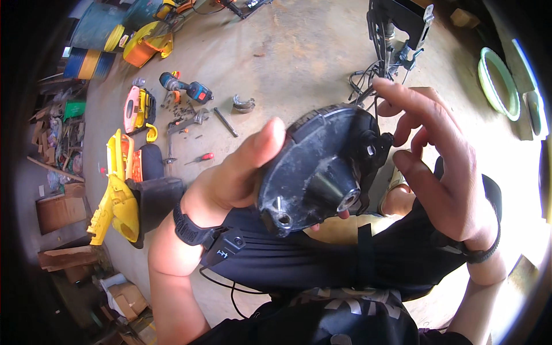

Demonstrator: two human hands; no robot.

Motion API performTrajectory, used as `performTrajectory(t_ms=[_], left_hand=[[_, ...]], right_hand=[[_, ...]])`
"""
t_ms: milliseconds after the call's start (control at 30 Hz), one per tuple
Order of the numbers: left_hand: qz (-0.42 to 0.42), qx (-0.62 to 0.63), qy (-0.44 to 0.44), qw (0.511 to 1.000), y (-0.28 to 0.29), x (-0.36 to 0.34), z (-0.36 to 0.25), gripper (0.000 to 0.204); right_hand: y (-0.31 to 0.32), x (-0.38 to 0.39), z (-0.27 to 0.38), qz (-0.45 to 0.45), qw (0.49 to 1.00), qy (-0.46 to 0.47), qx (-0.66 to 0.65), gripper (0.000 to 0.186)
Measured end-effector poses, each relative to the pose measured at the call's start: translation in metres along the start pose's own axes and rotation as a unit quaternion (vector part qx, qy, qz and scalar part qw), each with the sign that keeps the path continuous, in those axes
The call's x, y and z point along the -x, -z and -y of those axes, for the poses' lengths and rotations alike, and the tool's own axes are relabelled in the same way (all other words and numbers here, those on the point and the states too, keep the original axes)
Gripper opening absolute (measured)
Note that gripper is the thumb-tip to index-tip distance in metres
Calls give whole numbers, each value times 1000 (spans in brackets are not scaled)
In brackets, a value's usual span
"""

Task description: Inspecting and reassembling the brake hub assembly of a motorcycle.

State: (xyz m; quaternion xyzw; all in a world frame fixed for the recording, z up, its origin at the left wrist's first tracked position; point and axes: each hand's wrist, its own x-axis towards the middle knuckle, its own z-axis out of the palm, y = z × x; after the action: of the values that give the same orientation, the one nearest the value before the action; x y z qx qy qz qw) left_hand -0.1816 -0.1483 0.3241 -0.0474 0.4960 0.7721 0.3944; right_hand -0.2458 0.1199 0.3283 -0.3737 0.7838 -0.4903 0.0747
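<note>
My left hand [241,167] grips a black plastic housing [305,172] by its left edge, the thumb on its upper side and fingertips showing beneath. The housing is rounded and dusty, with a hollow round post, a smaller holed boss at its lower corner and a small bracket on the right. It is held tilted over my lap. Beside that bracket is my right hand [440,155], its fingers bent and apart, with nothing visible held in it. Whether its thumb touches the bracket I cannot tell. Dark cables [362,86] show just beyond the housing.
A black frame with wiring [397,34] stands ahead to the right. On the floor lie a cordless drill [187,87], an adjustable wrench [192,119], a red screwdriver [201,157] and yellow plastic panels [121,195]. A pale green basin [498,84] sits at right.
</note>
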Motion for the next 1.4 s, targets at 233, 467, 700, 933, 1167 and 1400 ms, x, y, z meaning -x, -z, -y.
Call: performTrajectory(t_ms=[233,467,700,933,1167,1400], left_hand=[[-36,-35,2,999,-9,4,-1,142],[13,-3,-49,999,-12,-3,-7,136],[-79,-37,-83,993,-15,-8,6,140],[-6,-106,-115,988,5,-15,7,139],[-66,-135,-60,987,-4,-14,4,145],[63,-21,-27,997,5,-12,5,129]], right_hand=[[-1,-1,-1,21,999,33,-22,83],[1,0,-1,-12,999,26,-17,82],[3,0,1,-20,999,-4,-33,70],[4,-3,-1,-23,999,35,17,54],[4,-4,2,-33,999,0,-23,43],[7,-4,3,-25,996,-67,45,23]])
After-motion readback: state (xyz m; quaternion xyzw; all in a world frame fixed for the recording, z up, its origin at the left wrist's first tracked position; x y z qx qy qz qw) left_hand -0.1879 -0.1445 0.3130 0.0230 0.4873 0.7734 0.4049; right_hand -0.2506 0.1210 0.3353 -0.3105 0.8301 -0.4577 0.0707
